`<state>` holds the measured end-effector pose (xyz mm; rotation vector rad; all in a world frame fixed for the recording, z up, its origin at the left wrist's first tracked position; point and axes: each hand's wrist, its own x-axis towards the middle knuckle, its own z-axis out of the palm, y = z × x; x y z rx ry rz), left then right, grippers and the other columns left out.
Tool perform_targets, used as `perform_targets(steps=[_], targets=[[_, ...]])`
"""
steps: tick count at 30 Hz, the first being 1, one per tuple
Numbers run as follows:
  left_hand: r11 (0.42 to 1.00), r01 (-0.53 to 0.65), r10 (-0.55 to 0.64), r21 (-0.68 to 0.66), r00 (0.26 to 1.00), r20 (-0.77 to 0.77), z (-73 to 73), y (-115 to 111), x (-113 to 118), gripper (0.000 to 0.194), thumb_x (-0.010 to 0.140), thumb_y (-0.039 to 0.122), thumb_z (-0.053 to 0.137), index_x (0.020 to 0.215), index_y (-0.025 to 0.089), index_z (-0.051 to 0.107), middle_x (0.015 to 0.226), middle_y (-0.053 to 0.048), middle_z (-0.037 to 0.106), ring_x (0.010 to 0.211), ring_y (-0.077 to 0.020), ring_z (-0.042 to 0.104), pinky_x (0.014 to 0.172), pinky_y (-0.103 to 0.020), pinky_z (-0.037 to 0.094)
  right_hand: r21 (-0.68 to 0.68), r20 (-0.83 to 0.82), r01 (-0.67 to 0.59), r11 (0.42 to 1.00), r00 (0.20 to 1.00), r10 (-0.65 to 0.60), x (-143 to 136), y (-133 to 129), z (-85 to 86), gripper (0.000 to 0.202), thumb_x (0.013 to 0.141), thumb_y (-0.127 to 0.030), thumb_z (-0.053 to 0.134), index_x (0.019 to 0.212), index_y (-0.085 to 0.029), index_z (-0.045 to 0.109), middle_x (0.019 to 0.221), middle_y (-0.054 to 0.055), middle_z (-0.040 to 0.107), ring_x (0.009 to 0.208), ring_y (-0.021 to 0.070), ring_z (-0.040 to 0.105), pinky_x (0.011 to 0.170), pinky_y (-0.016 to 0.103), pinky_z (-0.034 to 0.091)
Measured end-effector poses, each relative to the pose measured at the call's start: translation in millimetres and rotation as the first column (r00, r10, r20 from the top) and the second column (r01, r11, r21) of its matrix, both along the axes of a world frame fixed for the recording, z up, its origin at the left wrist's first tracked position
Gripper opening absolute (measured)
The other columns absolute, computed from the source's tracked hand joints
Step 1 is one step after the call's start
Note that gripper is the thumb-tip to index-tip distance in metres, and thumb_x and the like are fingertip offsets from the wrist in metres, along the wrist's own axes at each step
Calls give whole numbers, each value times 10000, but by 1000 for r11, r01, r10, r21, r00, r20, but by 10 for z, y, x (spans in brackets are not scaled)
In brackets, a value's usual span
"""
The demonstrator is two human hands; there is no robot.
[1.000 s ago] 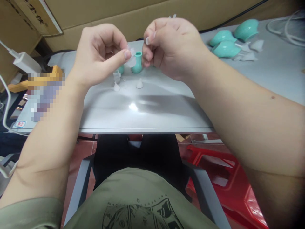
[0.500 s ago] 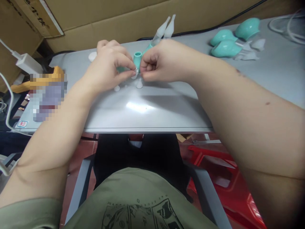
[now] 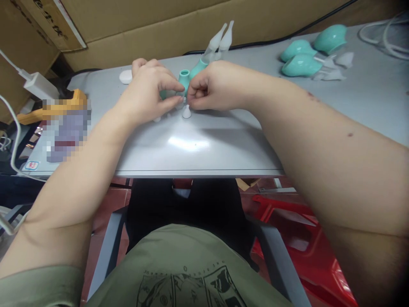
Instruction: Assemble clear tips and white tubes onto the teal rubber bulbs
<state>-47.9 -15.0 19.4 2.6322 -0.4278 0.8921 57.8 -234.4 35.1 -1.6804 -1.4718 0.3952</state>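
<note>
My left hand (image 3: pixel 156 87) pinches a small clear plastic piece between thumb and index finger. Close beside it, my right hand (image 3: pixel 206 89) has its fingers curled and pinched together; what they hold, if anything, is hidden. Just behind the fingertips a teal bulb (image 3: pixel 184 76) stands upright with its round opening up. Another teal bulb (image 3: pixel 198 67) is partly covered by my right hand, with clear pointed nozzles (image 3: pixel 226 41) rising behind it. A small white cone-shaped tip (image 3: pixel 187 112) sits on the grey table (image 3: pixel 153 153) just below my hands.
At the back right lie several teal bulbs (image 3: pixel 302 65) with clear nozzles, near a coiled white cable (image 3: pixel 383 36). A white rounded object (image 3: pixel 125 76) is behind my left wrist. A yellow-orange object (image 3: pixel 78 100) and a white adapter (image 3: pixel 40 86) are at left. Cardboard (image 3: pixel 134 25) walls the back.
The left finger and thumb have parted slightly around the clear piece, which shows less now. My right hand has dipped a little. The bulbs on the table stay put.
</note>
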Motion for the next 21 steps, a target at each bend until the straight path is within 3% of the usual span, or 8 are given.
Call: perform_targets(steps=[3,6,9,11,14,18,21], targets=[[999,10,-8,-43,999,44,64,67,-36,215,873,535,790,992,409,918,1011,6,841,990,-385,790,973,-742,478,10,-50,-21,1000,999,21,-165,-9,101,292,933,-422,904,1118,-249,759,863,51,722,942,255,690,783,371,572],[998,52,-46,-47,990,130,78,113,-41,144,936,418,826,1007,333,919,1025,29,846,976,-264,800,929,-579,537,-6,-42,6,1000,999,-6,-102,-13,173,307,922,-401,928,1114,-243,748,846,47,716,926,248,686,762,362,559],[984,178,-179,22,958,224,73,50,-53,184,842,383,928,999,290,911,941,6,823,865,-229,714,854,-519,413,-27,39,82,996,996,-81,100,-10,195,187,891,-220,891,991,-226,733,768,21,679,808,205,620,705,353,482],[977,201,-209,73,969,135,79,-48,-77,186,866,370,891,1041,306,894,931,-14,801,874,-280,685,901,-547,360,-38,120,158,987,981,-152,216,13,185,150,865,-86,769,863,-221,703,695,-9,625,690,156,509,659,365,393],[969,217,-214,118,976,-38,90,-190,-108,141,912,348,797,1021,272,842,943,-38,794,906,-331,659,955,-591,329,-36,186,271,962,947,-260,284,74,152,278,794,32,668,736,-240,663,602,-55,557,569,111,405,593,389,330],[958,232,-208,167,967,-146,72,-256,-99,204,964,394,682,840,250,755,876,-44,784,805,-308,575,933,-551,247,27,180,254,967,950,-254,251,95,128,221,802,-20,667,764,-236,692,632,-50,576,573,118,416,633,394,349],[960,268,-261,76,961,-97,78,-261,-113,96,891,269,738,798,250,725,741,44,696,709,-216,520,901,-479,206,35,163,189,981,968,-193,232,46,152,154,826,-62,645,824,-199,717,684,-32,589,639,133,433,685,384,351]])
